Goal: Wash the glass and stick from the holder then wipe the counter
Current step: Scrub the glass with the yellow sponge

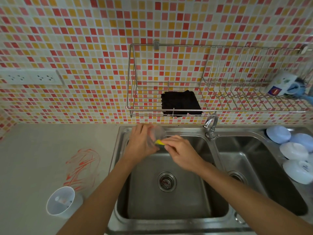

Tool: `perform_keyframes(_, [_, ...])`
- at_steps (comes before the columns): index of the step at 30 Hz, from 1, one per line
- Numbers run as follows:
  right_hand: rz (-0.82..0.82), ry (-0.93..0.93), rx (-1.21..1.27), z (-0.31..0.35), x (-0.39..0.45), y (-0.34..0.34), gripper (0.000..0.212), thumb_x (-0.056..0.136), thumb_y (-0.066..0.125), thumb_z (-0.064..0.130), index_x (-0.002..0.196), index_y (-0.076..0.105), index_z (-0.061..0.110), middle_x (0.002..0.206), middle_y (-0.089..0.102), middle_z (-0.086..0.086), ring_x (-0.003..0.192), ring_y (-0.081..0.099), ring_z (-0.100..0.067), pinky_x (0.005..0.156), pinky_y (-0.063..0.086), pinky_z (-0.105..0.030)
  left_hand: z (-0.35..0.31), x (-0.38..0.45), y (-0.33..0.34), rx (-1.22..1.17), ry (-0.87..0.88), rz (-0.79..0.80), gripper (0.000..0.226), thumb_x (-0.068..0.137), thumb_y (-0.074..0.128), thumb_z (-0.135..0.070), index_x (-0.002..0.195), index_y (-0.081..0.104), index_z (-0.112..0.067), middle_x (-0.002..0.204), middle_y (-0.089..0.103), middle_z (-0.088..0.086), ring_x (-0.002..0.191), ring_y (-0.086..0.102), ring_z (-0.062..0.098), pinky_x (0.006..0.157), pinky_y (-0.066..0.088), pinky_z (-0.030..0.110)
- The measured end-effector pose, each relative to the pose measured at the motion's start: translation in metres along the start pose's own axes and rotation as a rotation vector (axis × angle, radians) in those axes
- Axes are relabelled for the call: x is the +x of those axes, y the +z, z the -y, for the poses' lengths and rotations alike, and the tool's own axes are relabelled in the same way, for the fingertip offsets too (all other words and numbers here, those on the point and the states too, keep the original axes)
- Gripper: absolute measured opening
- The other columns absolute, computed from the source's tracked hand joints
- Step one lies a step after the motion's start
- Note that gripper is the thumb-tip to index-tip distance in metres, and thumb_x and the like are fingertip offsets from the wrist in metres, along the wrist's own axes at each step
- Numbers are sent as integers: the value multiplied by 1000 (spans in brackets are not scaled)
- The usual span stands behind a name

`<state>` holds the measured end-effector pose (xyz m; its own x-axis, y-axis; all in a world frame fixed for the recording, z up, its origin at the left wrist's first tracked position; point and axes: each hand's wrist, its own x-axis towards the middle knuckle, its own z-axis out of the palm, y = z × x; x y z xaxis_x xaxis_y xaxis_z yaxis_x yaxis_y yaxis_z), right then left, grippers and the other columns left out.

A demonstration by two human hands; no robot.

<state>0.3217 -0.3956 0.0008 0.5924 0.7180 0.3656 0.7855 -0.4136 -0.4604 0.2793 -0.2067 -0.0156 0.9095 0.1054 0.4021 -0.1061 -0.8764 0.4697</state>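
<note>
Forearms reach over the sink (169, 200), scrubbing the glass (158, 134).
Left hand (141, 141) wraps the glass above the basin so drips fall in; right hand (179, 150) pinches a sponge (159, 142) at its mouth.

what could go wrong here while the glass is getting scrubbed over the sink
1. The clear drinking glass is held only by the left hand above the steel left sink basin; if wet, it could slip and break.
2. The right hand pushes the yellow sponge at the rim, which may twist it loose.
3. The red smears on the grey counter remain unwiped.
</note>
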Motion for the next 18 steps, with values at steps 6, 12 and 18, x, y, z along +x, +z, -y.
perform_keyframes(6, [146, -210, -282, -15, 6, -5, 42, 73, 74, -1, 111, 71, 17, 110, 71, 3, 104, 60, -21, 86, 52, -37, 0, 0, -7, -22, 121, 128, 80, 65, 73, -50, 133, 49, -15, 135, 51, 0, 127, 42, 17, 109, 33, 31])
perform_keyframes(12, [101, -217, -370, -22, 13, -6, 39, 67, 77, -2, 102, 74, 15, 103, 72, 2, 99, 61, -23, 81, 54, -39, -6, 5, -8, -33, 115, 136, 85, 58, 87, -35, 132, 51, -12, 132, 56, 1, 126, 45, 20, 106, 25, 19])
perform_keyframes(18, [197, 263, 239, 0, 4, -8, 24, 91, 61, 11, 110, 72, 20, 88, 74, -4, 74, 65, -15, 66, 44, -12, -2, 2, -7, 23, 116, 178, 79, 62, 85, -40, 130, 54, -12, 126, 59, 1, 116, 50, 18, 97, 32, 21])
